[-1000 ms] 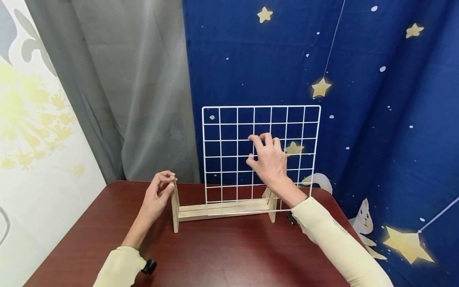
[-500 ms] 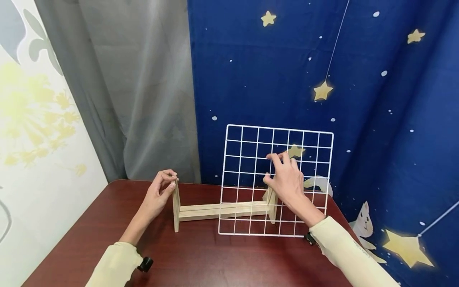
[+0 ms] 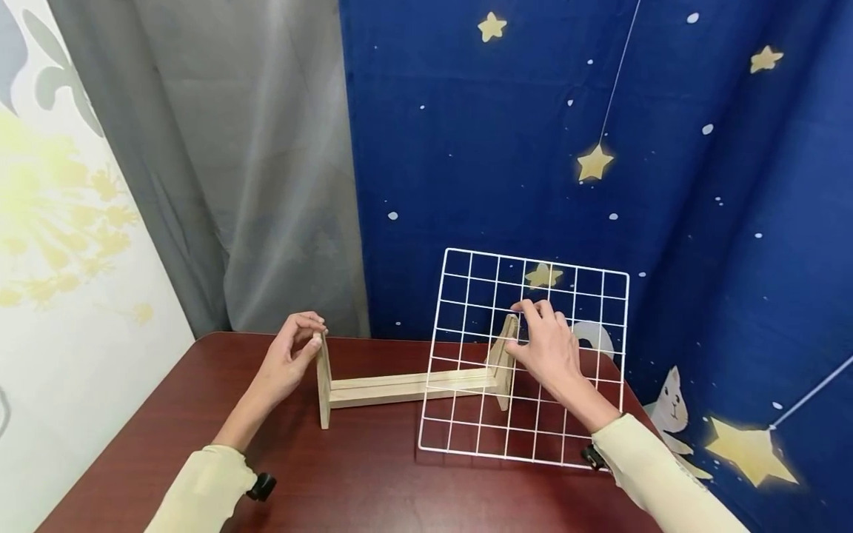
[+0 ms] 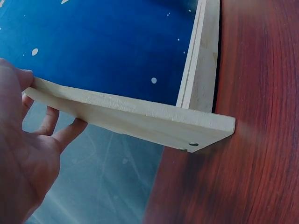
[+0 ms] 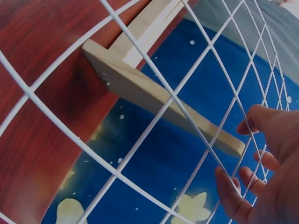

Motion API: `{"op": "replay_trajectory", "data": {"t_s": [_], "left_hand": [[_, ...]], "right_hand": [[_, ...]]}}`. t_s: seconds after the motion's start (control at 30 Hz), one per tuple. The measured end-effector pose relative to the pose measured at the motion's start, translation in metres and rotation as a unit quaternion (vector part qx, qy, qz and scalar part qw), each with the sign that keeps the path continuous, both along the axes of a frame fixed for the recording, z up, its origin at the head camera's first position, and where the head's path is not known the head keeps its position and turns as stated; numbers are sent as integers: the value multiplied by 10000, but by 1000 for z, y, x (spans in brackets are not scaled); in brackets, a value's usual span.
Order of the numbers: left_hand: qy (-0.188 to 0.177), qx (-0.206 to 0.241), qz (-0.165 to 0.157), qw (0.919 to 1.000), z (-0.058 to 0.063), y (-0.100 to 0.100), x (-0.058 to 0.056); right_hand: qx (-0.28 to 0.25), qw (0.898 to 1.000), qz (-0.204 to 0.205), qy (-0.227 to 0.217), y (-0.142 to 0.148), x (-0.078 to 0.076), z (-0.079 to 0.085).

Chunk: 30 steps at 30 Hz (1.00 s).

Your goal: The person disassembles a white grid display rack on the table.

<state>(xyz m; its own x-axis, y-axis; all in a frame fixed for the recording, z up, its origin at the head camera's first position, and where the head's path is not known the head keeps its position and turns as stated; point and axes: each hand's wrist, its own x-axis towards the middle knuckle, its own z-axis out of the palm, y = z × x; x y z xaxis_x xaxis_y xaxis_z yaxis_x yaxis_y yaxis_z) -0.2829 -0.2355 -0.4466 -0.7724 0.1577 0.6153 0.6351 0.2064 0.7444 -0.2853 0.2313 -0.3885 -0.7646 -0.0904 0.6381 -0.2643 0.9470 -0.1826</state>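
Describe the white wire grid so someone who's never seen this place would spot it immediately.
Find the dark red table before the blue starry curtain. Toward its right side, the right hand holds the white wire grid in front of one end of a wooden stand. Unlike that solid, pale-brown stand, the grid is a flat, see-through mesh of squares.

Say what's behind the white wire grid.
The pale wooden stand's right end, dark red table and blue starry curtain show through; the right hand and forearm hide a patch.
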Motion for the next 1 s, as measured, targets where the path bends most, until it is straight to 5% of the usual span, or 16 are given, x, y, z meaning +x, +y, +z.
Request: {"op": "replay_trajectory", "data": {"t_s": [0.53, 1.0], "left_hand": [[434, -195, -421, 9980, 3, -14, 11], [-34, -84, -539, 9985, 8, -28, 38]], "right_hand": [[-257, 9964, 2, -809, 30, 4, -8], [-277, 9950, -18, -954, 37, 7, -3]]}}
